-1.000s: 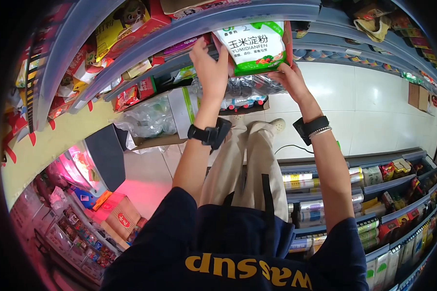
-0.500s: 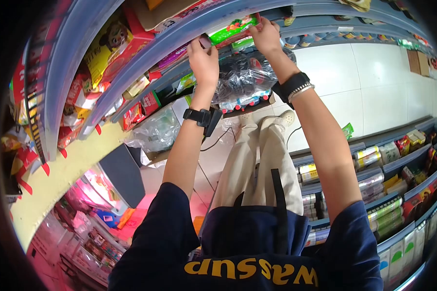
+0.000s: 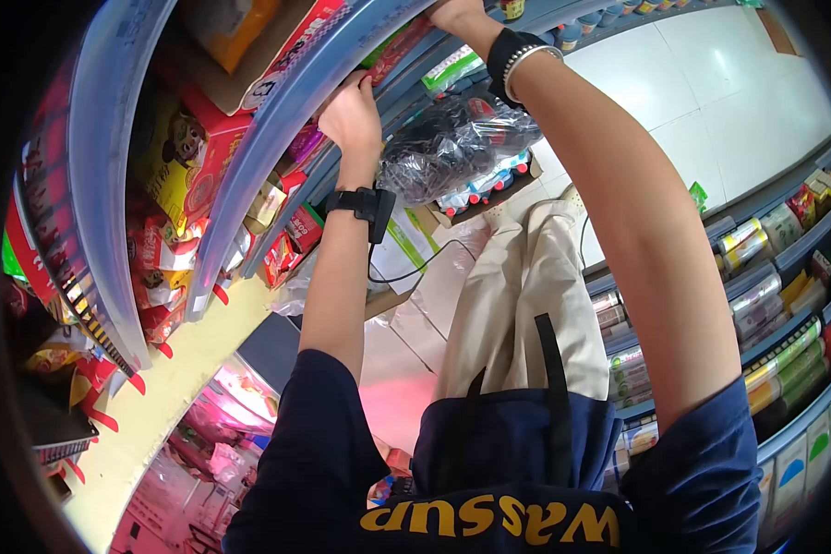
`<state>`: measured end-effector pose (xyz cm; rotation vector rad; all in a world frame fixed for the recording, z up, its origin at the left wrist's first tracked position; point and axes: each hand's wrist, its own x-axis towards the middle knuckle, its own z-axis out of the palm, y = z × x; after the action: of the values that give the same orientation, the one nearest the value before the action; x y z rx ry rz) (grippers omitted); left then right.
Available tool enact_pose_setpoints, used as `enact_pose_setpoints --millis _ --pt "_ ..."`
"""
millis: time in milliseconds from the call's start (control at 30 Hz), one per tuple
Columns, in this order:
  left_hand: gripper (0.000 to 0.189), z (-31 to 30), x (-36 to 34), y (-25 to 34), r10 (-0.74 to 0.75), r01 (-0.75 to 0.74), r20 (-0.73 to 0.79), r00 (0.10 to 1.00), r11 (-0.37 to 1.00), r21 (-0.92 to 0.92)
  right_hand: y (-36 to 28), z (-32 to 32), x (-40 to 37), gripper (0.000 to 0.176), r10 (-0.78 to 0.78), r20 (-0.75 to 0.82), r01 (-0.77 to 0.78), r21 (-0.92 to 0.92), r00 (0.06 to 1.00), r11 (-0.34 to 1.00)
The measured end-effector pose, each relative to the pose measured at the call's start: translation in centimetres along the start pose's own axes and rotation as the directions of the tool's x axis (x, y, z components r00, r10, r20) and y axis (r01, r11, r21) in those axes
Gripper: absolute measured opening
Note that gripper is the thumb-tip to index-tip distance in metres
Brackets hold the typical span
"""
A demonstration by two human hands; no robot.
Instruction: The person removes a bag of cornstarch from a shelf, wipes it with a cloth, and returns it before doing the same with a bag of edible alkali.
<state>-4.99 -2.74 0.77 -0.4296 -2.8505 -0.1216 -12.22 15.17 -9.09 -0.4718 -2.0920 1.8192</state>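
Observation:
At the shelf front, my left hand (image 3: 351,118) is closed with bent fingers at the near end of a green and red packet (image 3: 403,51). The blue-grey shelf edge (image 3: 291,134) hides some of its fingertips. At the top of the view, my right hand (image 3: 460,11) is by the packet's other end, its fingers hidden by the shelf edge and cut off by the frame. Below the packet, shrink-wrapped dark bottles (image 3: 434,152) stand on a carton of white bottles with red caps (image 3: 489,187).
Snack boxes and bags, among them a yellow and red box (image 3: 189,152), fill the shelves on the left. Shelves of canisters (image 3: 743,245) run along the right. A cardboard box (image 3: 402,242) and a black cable (image 3: 425,268) lie near my legs.
Both hands have moved up and left with the packet, which now sits deeper behind the shelf edge. My view has shifted, and the right hand is now partly out of frame.

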Motion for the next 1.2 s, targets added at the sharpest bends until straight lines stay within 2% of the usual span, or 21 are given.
enact_pose_setpoints --millis 67,100,133,200,233,267,333,367,467,500,533,600,667,700,800,833,867,967,1000,1067,1200 --pt "0.016 0.2 0.2 -0.5 0.064 -0.065 -0.065 0.996 0.998 -0.013 -0.2 0.2 0.7 0.027 -0.146 0.020 0.141 -0.417 0.989 0.898" --pt "0.017 0.1 0.3 -0.6 0.051 -0.052 -0.022 0.998 0.997 -0.053 -0.2 0.2 0.8 0.026 -0.140 0.023 0.134 -0.480 0.990 0.867" --pt "0.017 0.3 0.5 -1.0 0.063 -0.064 -0.023 0.998 0.996 -0.056 -1.7 -0.2 0.3 0.026 -0.139 0.011 0.127 -0.481 0.990 0.867" --pt "0.013 1.0 1.0 -2.0 0.113 -0.117 -0.056 0.992 0.990 -0.075 -3.2 -0.8 -0.7 0.028 0.058 -0.038 -0.068 -0.412 0.998 0.909" --pt "0.014 1.1 1.2 -2.8 0.157 -0.160 -0.046 0.987 0.984 -0.074 -3.5 -0.4 -1.3 0.025 -0.033 -0.140 -0.016 -0.334 0.990 0.942" --pt "0.014 1.2 1.2 -3.4 0.167 -0.170 -0.043 0.985 0.983 -0.071 -3.6 -0.5 -1.7 0.025 -0.028 -0.148 -0.022 -0.328 0.989 0.944" --pt "0.019 0.6 1.2 -3.8 0.176 -0.170 0.086 0.981 0.983 -0.069 -5.0 -0.8 -3.3 0.019 0.134 -0.103 -0.161 -0.345 0.986 0.925" --pt "0.019 0.3 1.0 -3.8 0.177 -0.171 0.097 0.979 0.983 -0.066 -5.8 -0.9 -4.1 0.015 0.126 -0.183 -0.171 -0.258 0.975 0.951" --pt "0.018 0.0 0.9 -3.7 0.185 -0.179 0.159 0.970 0.982 -0.054 -6.3 -1.7 -5.7 0.020 0.075 -0.093 -0.106 -0.394 0.993 0.913" --pt "0.018 -0.2 0.8 -3.5 0.193 -0.187 0.159 0.968 0.981 -0.054 -6.3 -1.3 -5.9 0.026 0.207 -0.090 -0.226 -0.382 0.974 0.896" --pt "0.018 -0.4 0.6 -3.3 0.188 -0.178 0.137 0.973 0.981 -0.082 -6.1 -1.2 -6.1 0.026 0.207 -0.099 -0.229 -0.378 0.973 0.897" --pt "0.017 -0.8 0.0 -2.8 0.192 -0.179 0.116 0.975 0.978 -0.109 -5.9 -1.2 -6.8 0.026 0.069 -0.151 -0.124 -0.398 0.986 0.909" --pt "0.016 -1.2 -0.8 -2.0 0.101 -0.093 0.104 0.989 0.992 -0.083 -6.1 -1.0 -7.6 0.026 0.087 -0.177 -0.148 -0.370 0.980 0.917" --pt "0.011 -1.0 -1.1 -2.0 0.178 -0.178 -0.007 0.984 0.981 -0.076 -6.0 -0.9 -7.9 0.027 0.084 -0.191 -0.148 -0.351 0.978 0.925" --pt "0.011 -0.6 -1.8 -2.1 0.237 -0.240 -0.055 0.970 0.970 -0.039 -5.5 -0.8 -8.3 0.028 0.106 -0.198 -0.170 -0.344 0.974 0.923" --pt "0.022 -0.5 -2.3 -2.2 0.241 -0.242 -0.018 0.970 0.970 -0.021 -5.4 -0.7 -8.5 0.029 0.075 -0.223 -0.151 -0.346 0.972 0.926" --pt "0.022 -0.4 -3.0 -2.1 0.252 -0.252 -0.013 0.968 0.968 -0.012 -5.4 -0.6 -8.7 0.030 0.046 -0.247 -0.132 -0.346 0.968 0.929" --pt "0.051 -0.3 -4.6 -2.5 0.291 -0.292 -0.060 0.955 0.957 0.006 -5.4 -0.9 -8.8 0.029 0.092 -0.197 -0.153 -0.318 0.976 0.936" --pt "0.051 -0.4 -5.0 -2.6 0.296 -0.296 -0.059 0.953 0.955 0.008 -5.5 -1.1 -8.8 0.029 0.093 -0.201 -0.154 -0.315 0.975 0.937" --pt "0.053 -0.2 -5.5 -2.8 0.165 -0.166 0.046 0.985 0.985 0.036 -5.6 -1.4 -9.0 0.033 0.142 -0.148 -0.183 -0.312 0.979 0.932" --pt "0.051 0.0 -5.0 -2.5 0.081 -0.079 0.092 0.992 0.997 -0.026 -5.6 -1.5 -8.6 0.038 0.238 -0.133 -0.264 -0.241 0.962 0.934"
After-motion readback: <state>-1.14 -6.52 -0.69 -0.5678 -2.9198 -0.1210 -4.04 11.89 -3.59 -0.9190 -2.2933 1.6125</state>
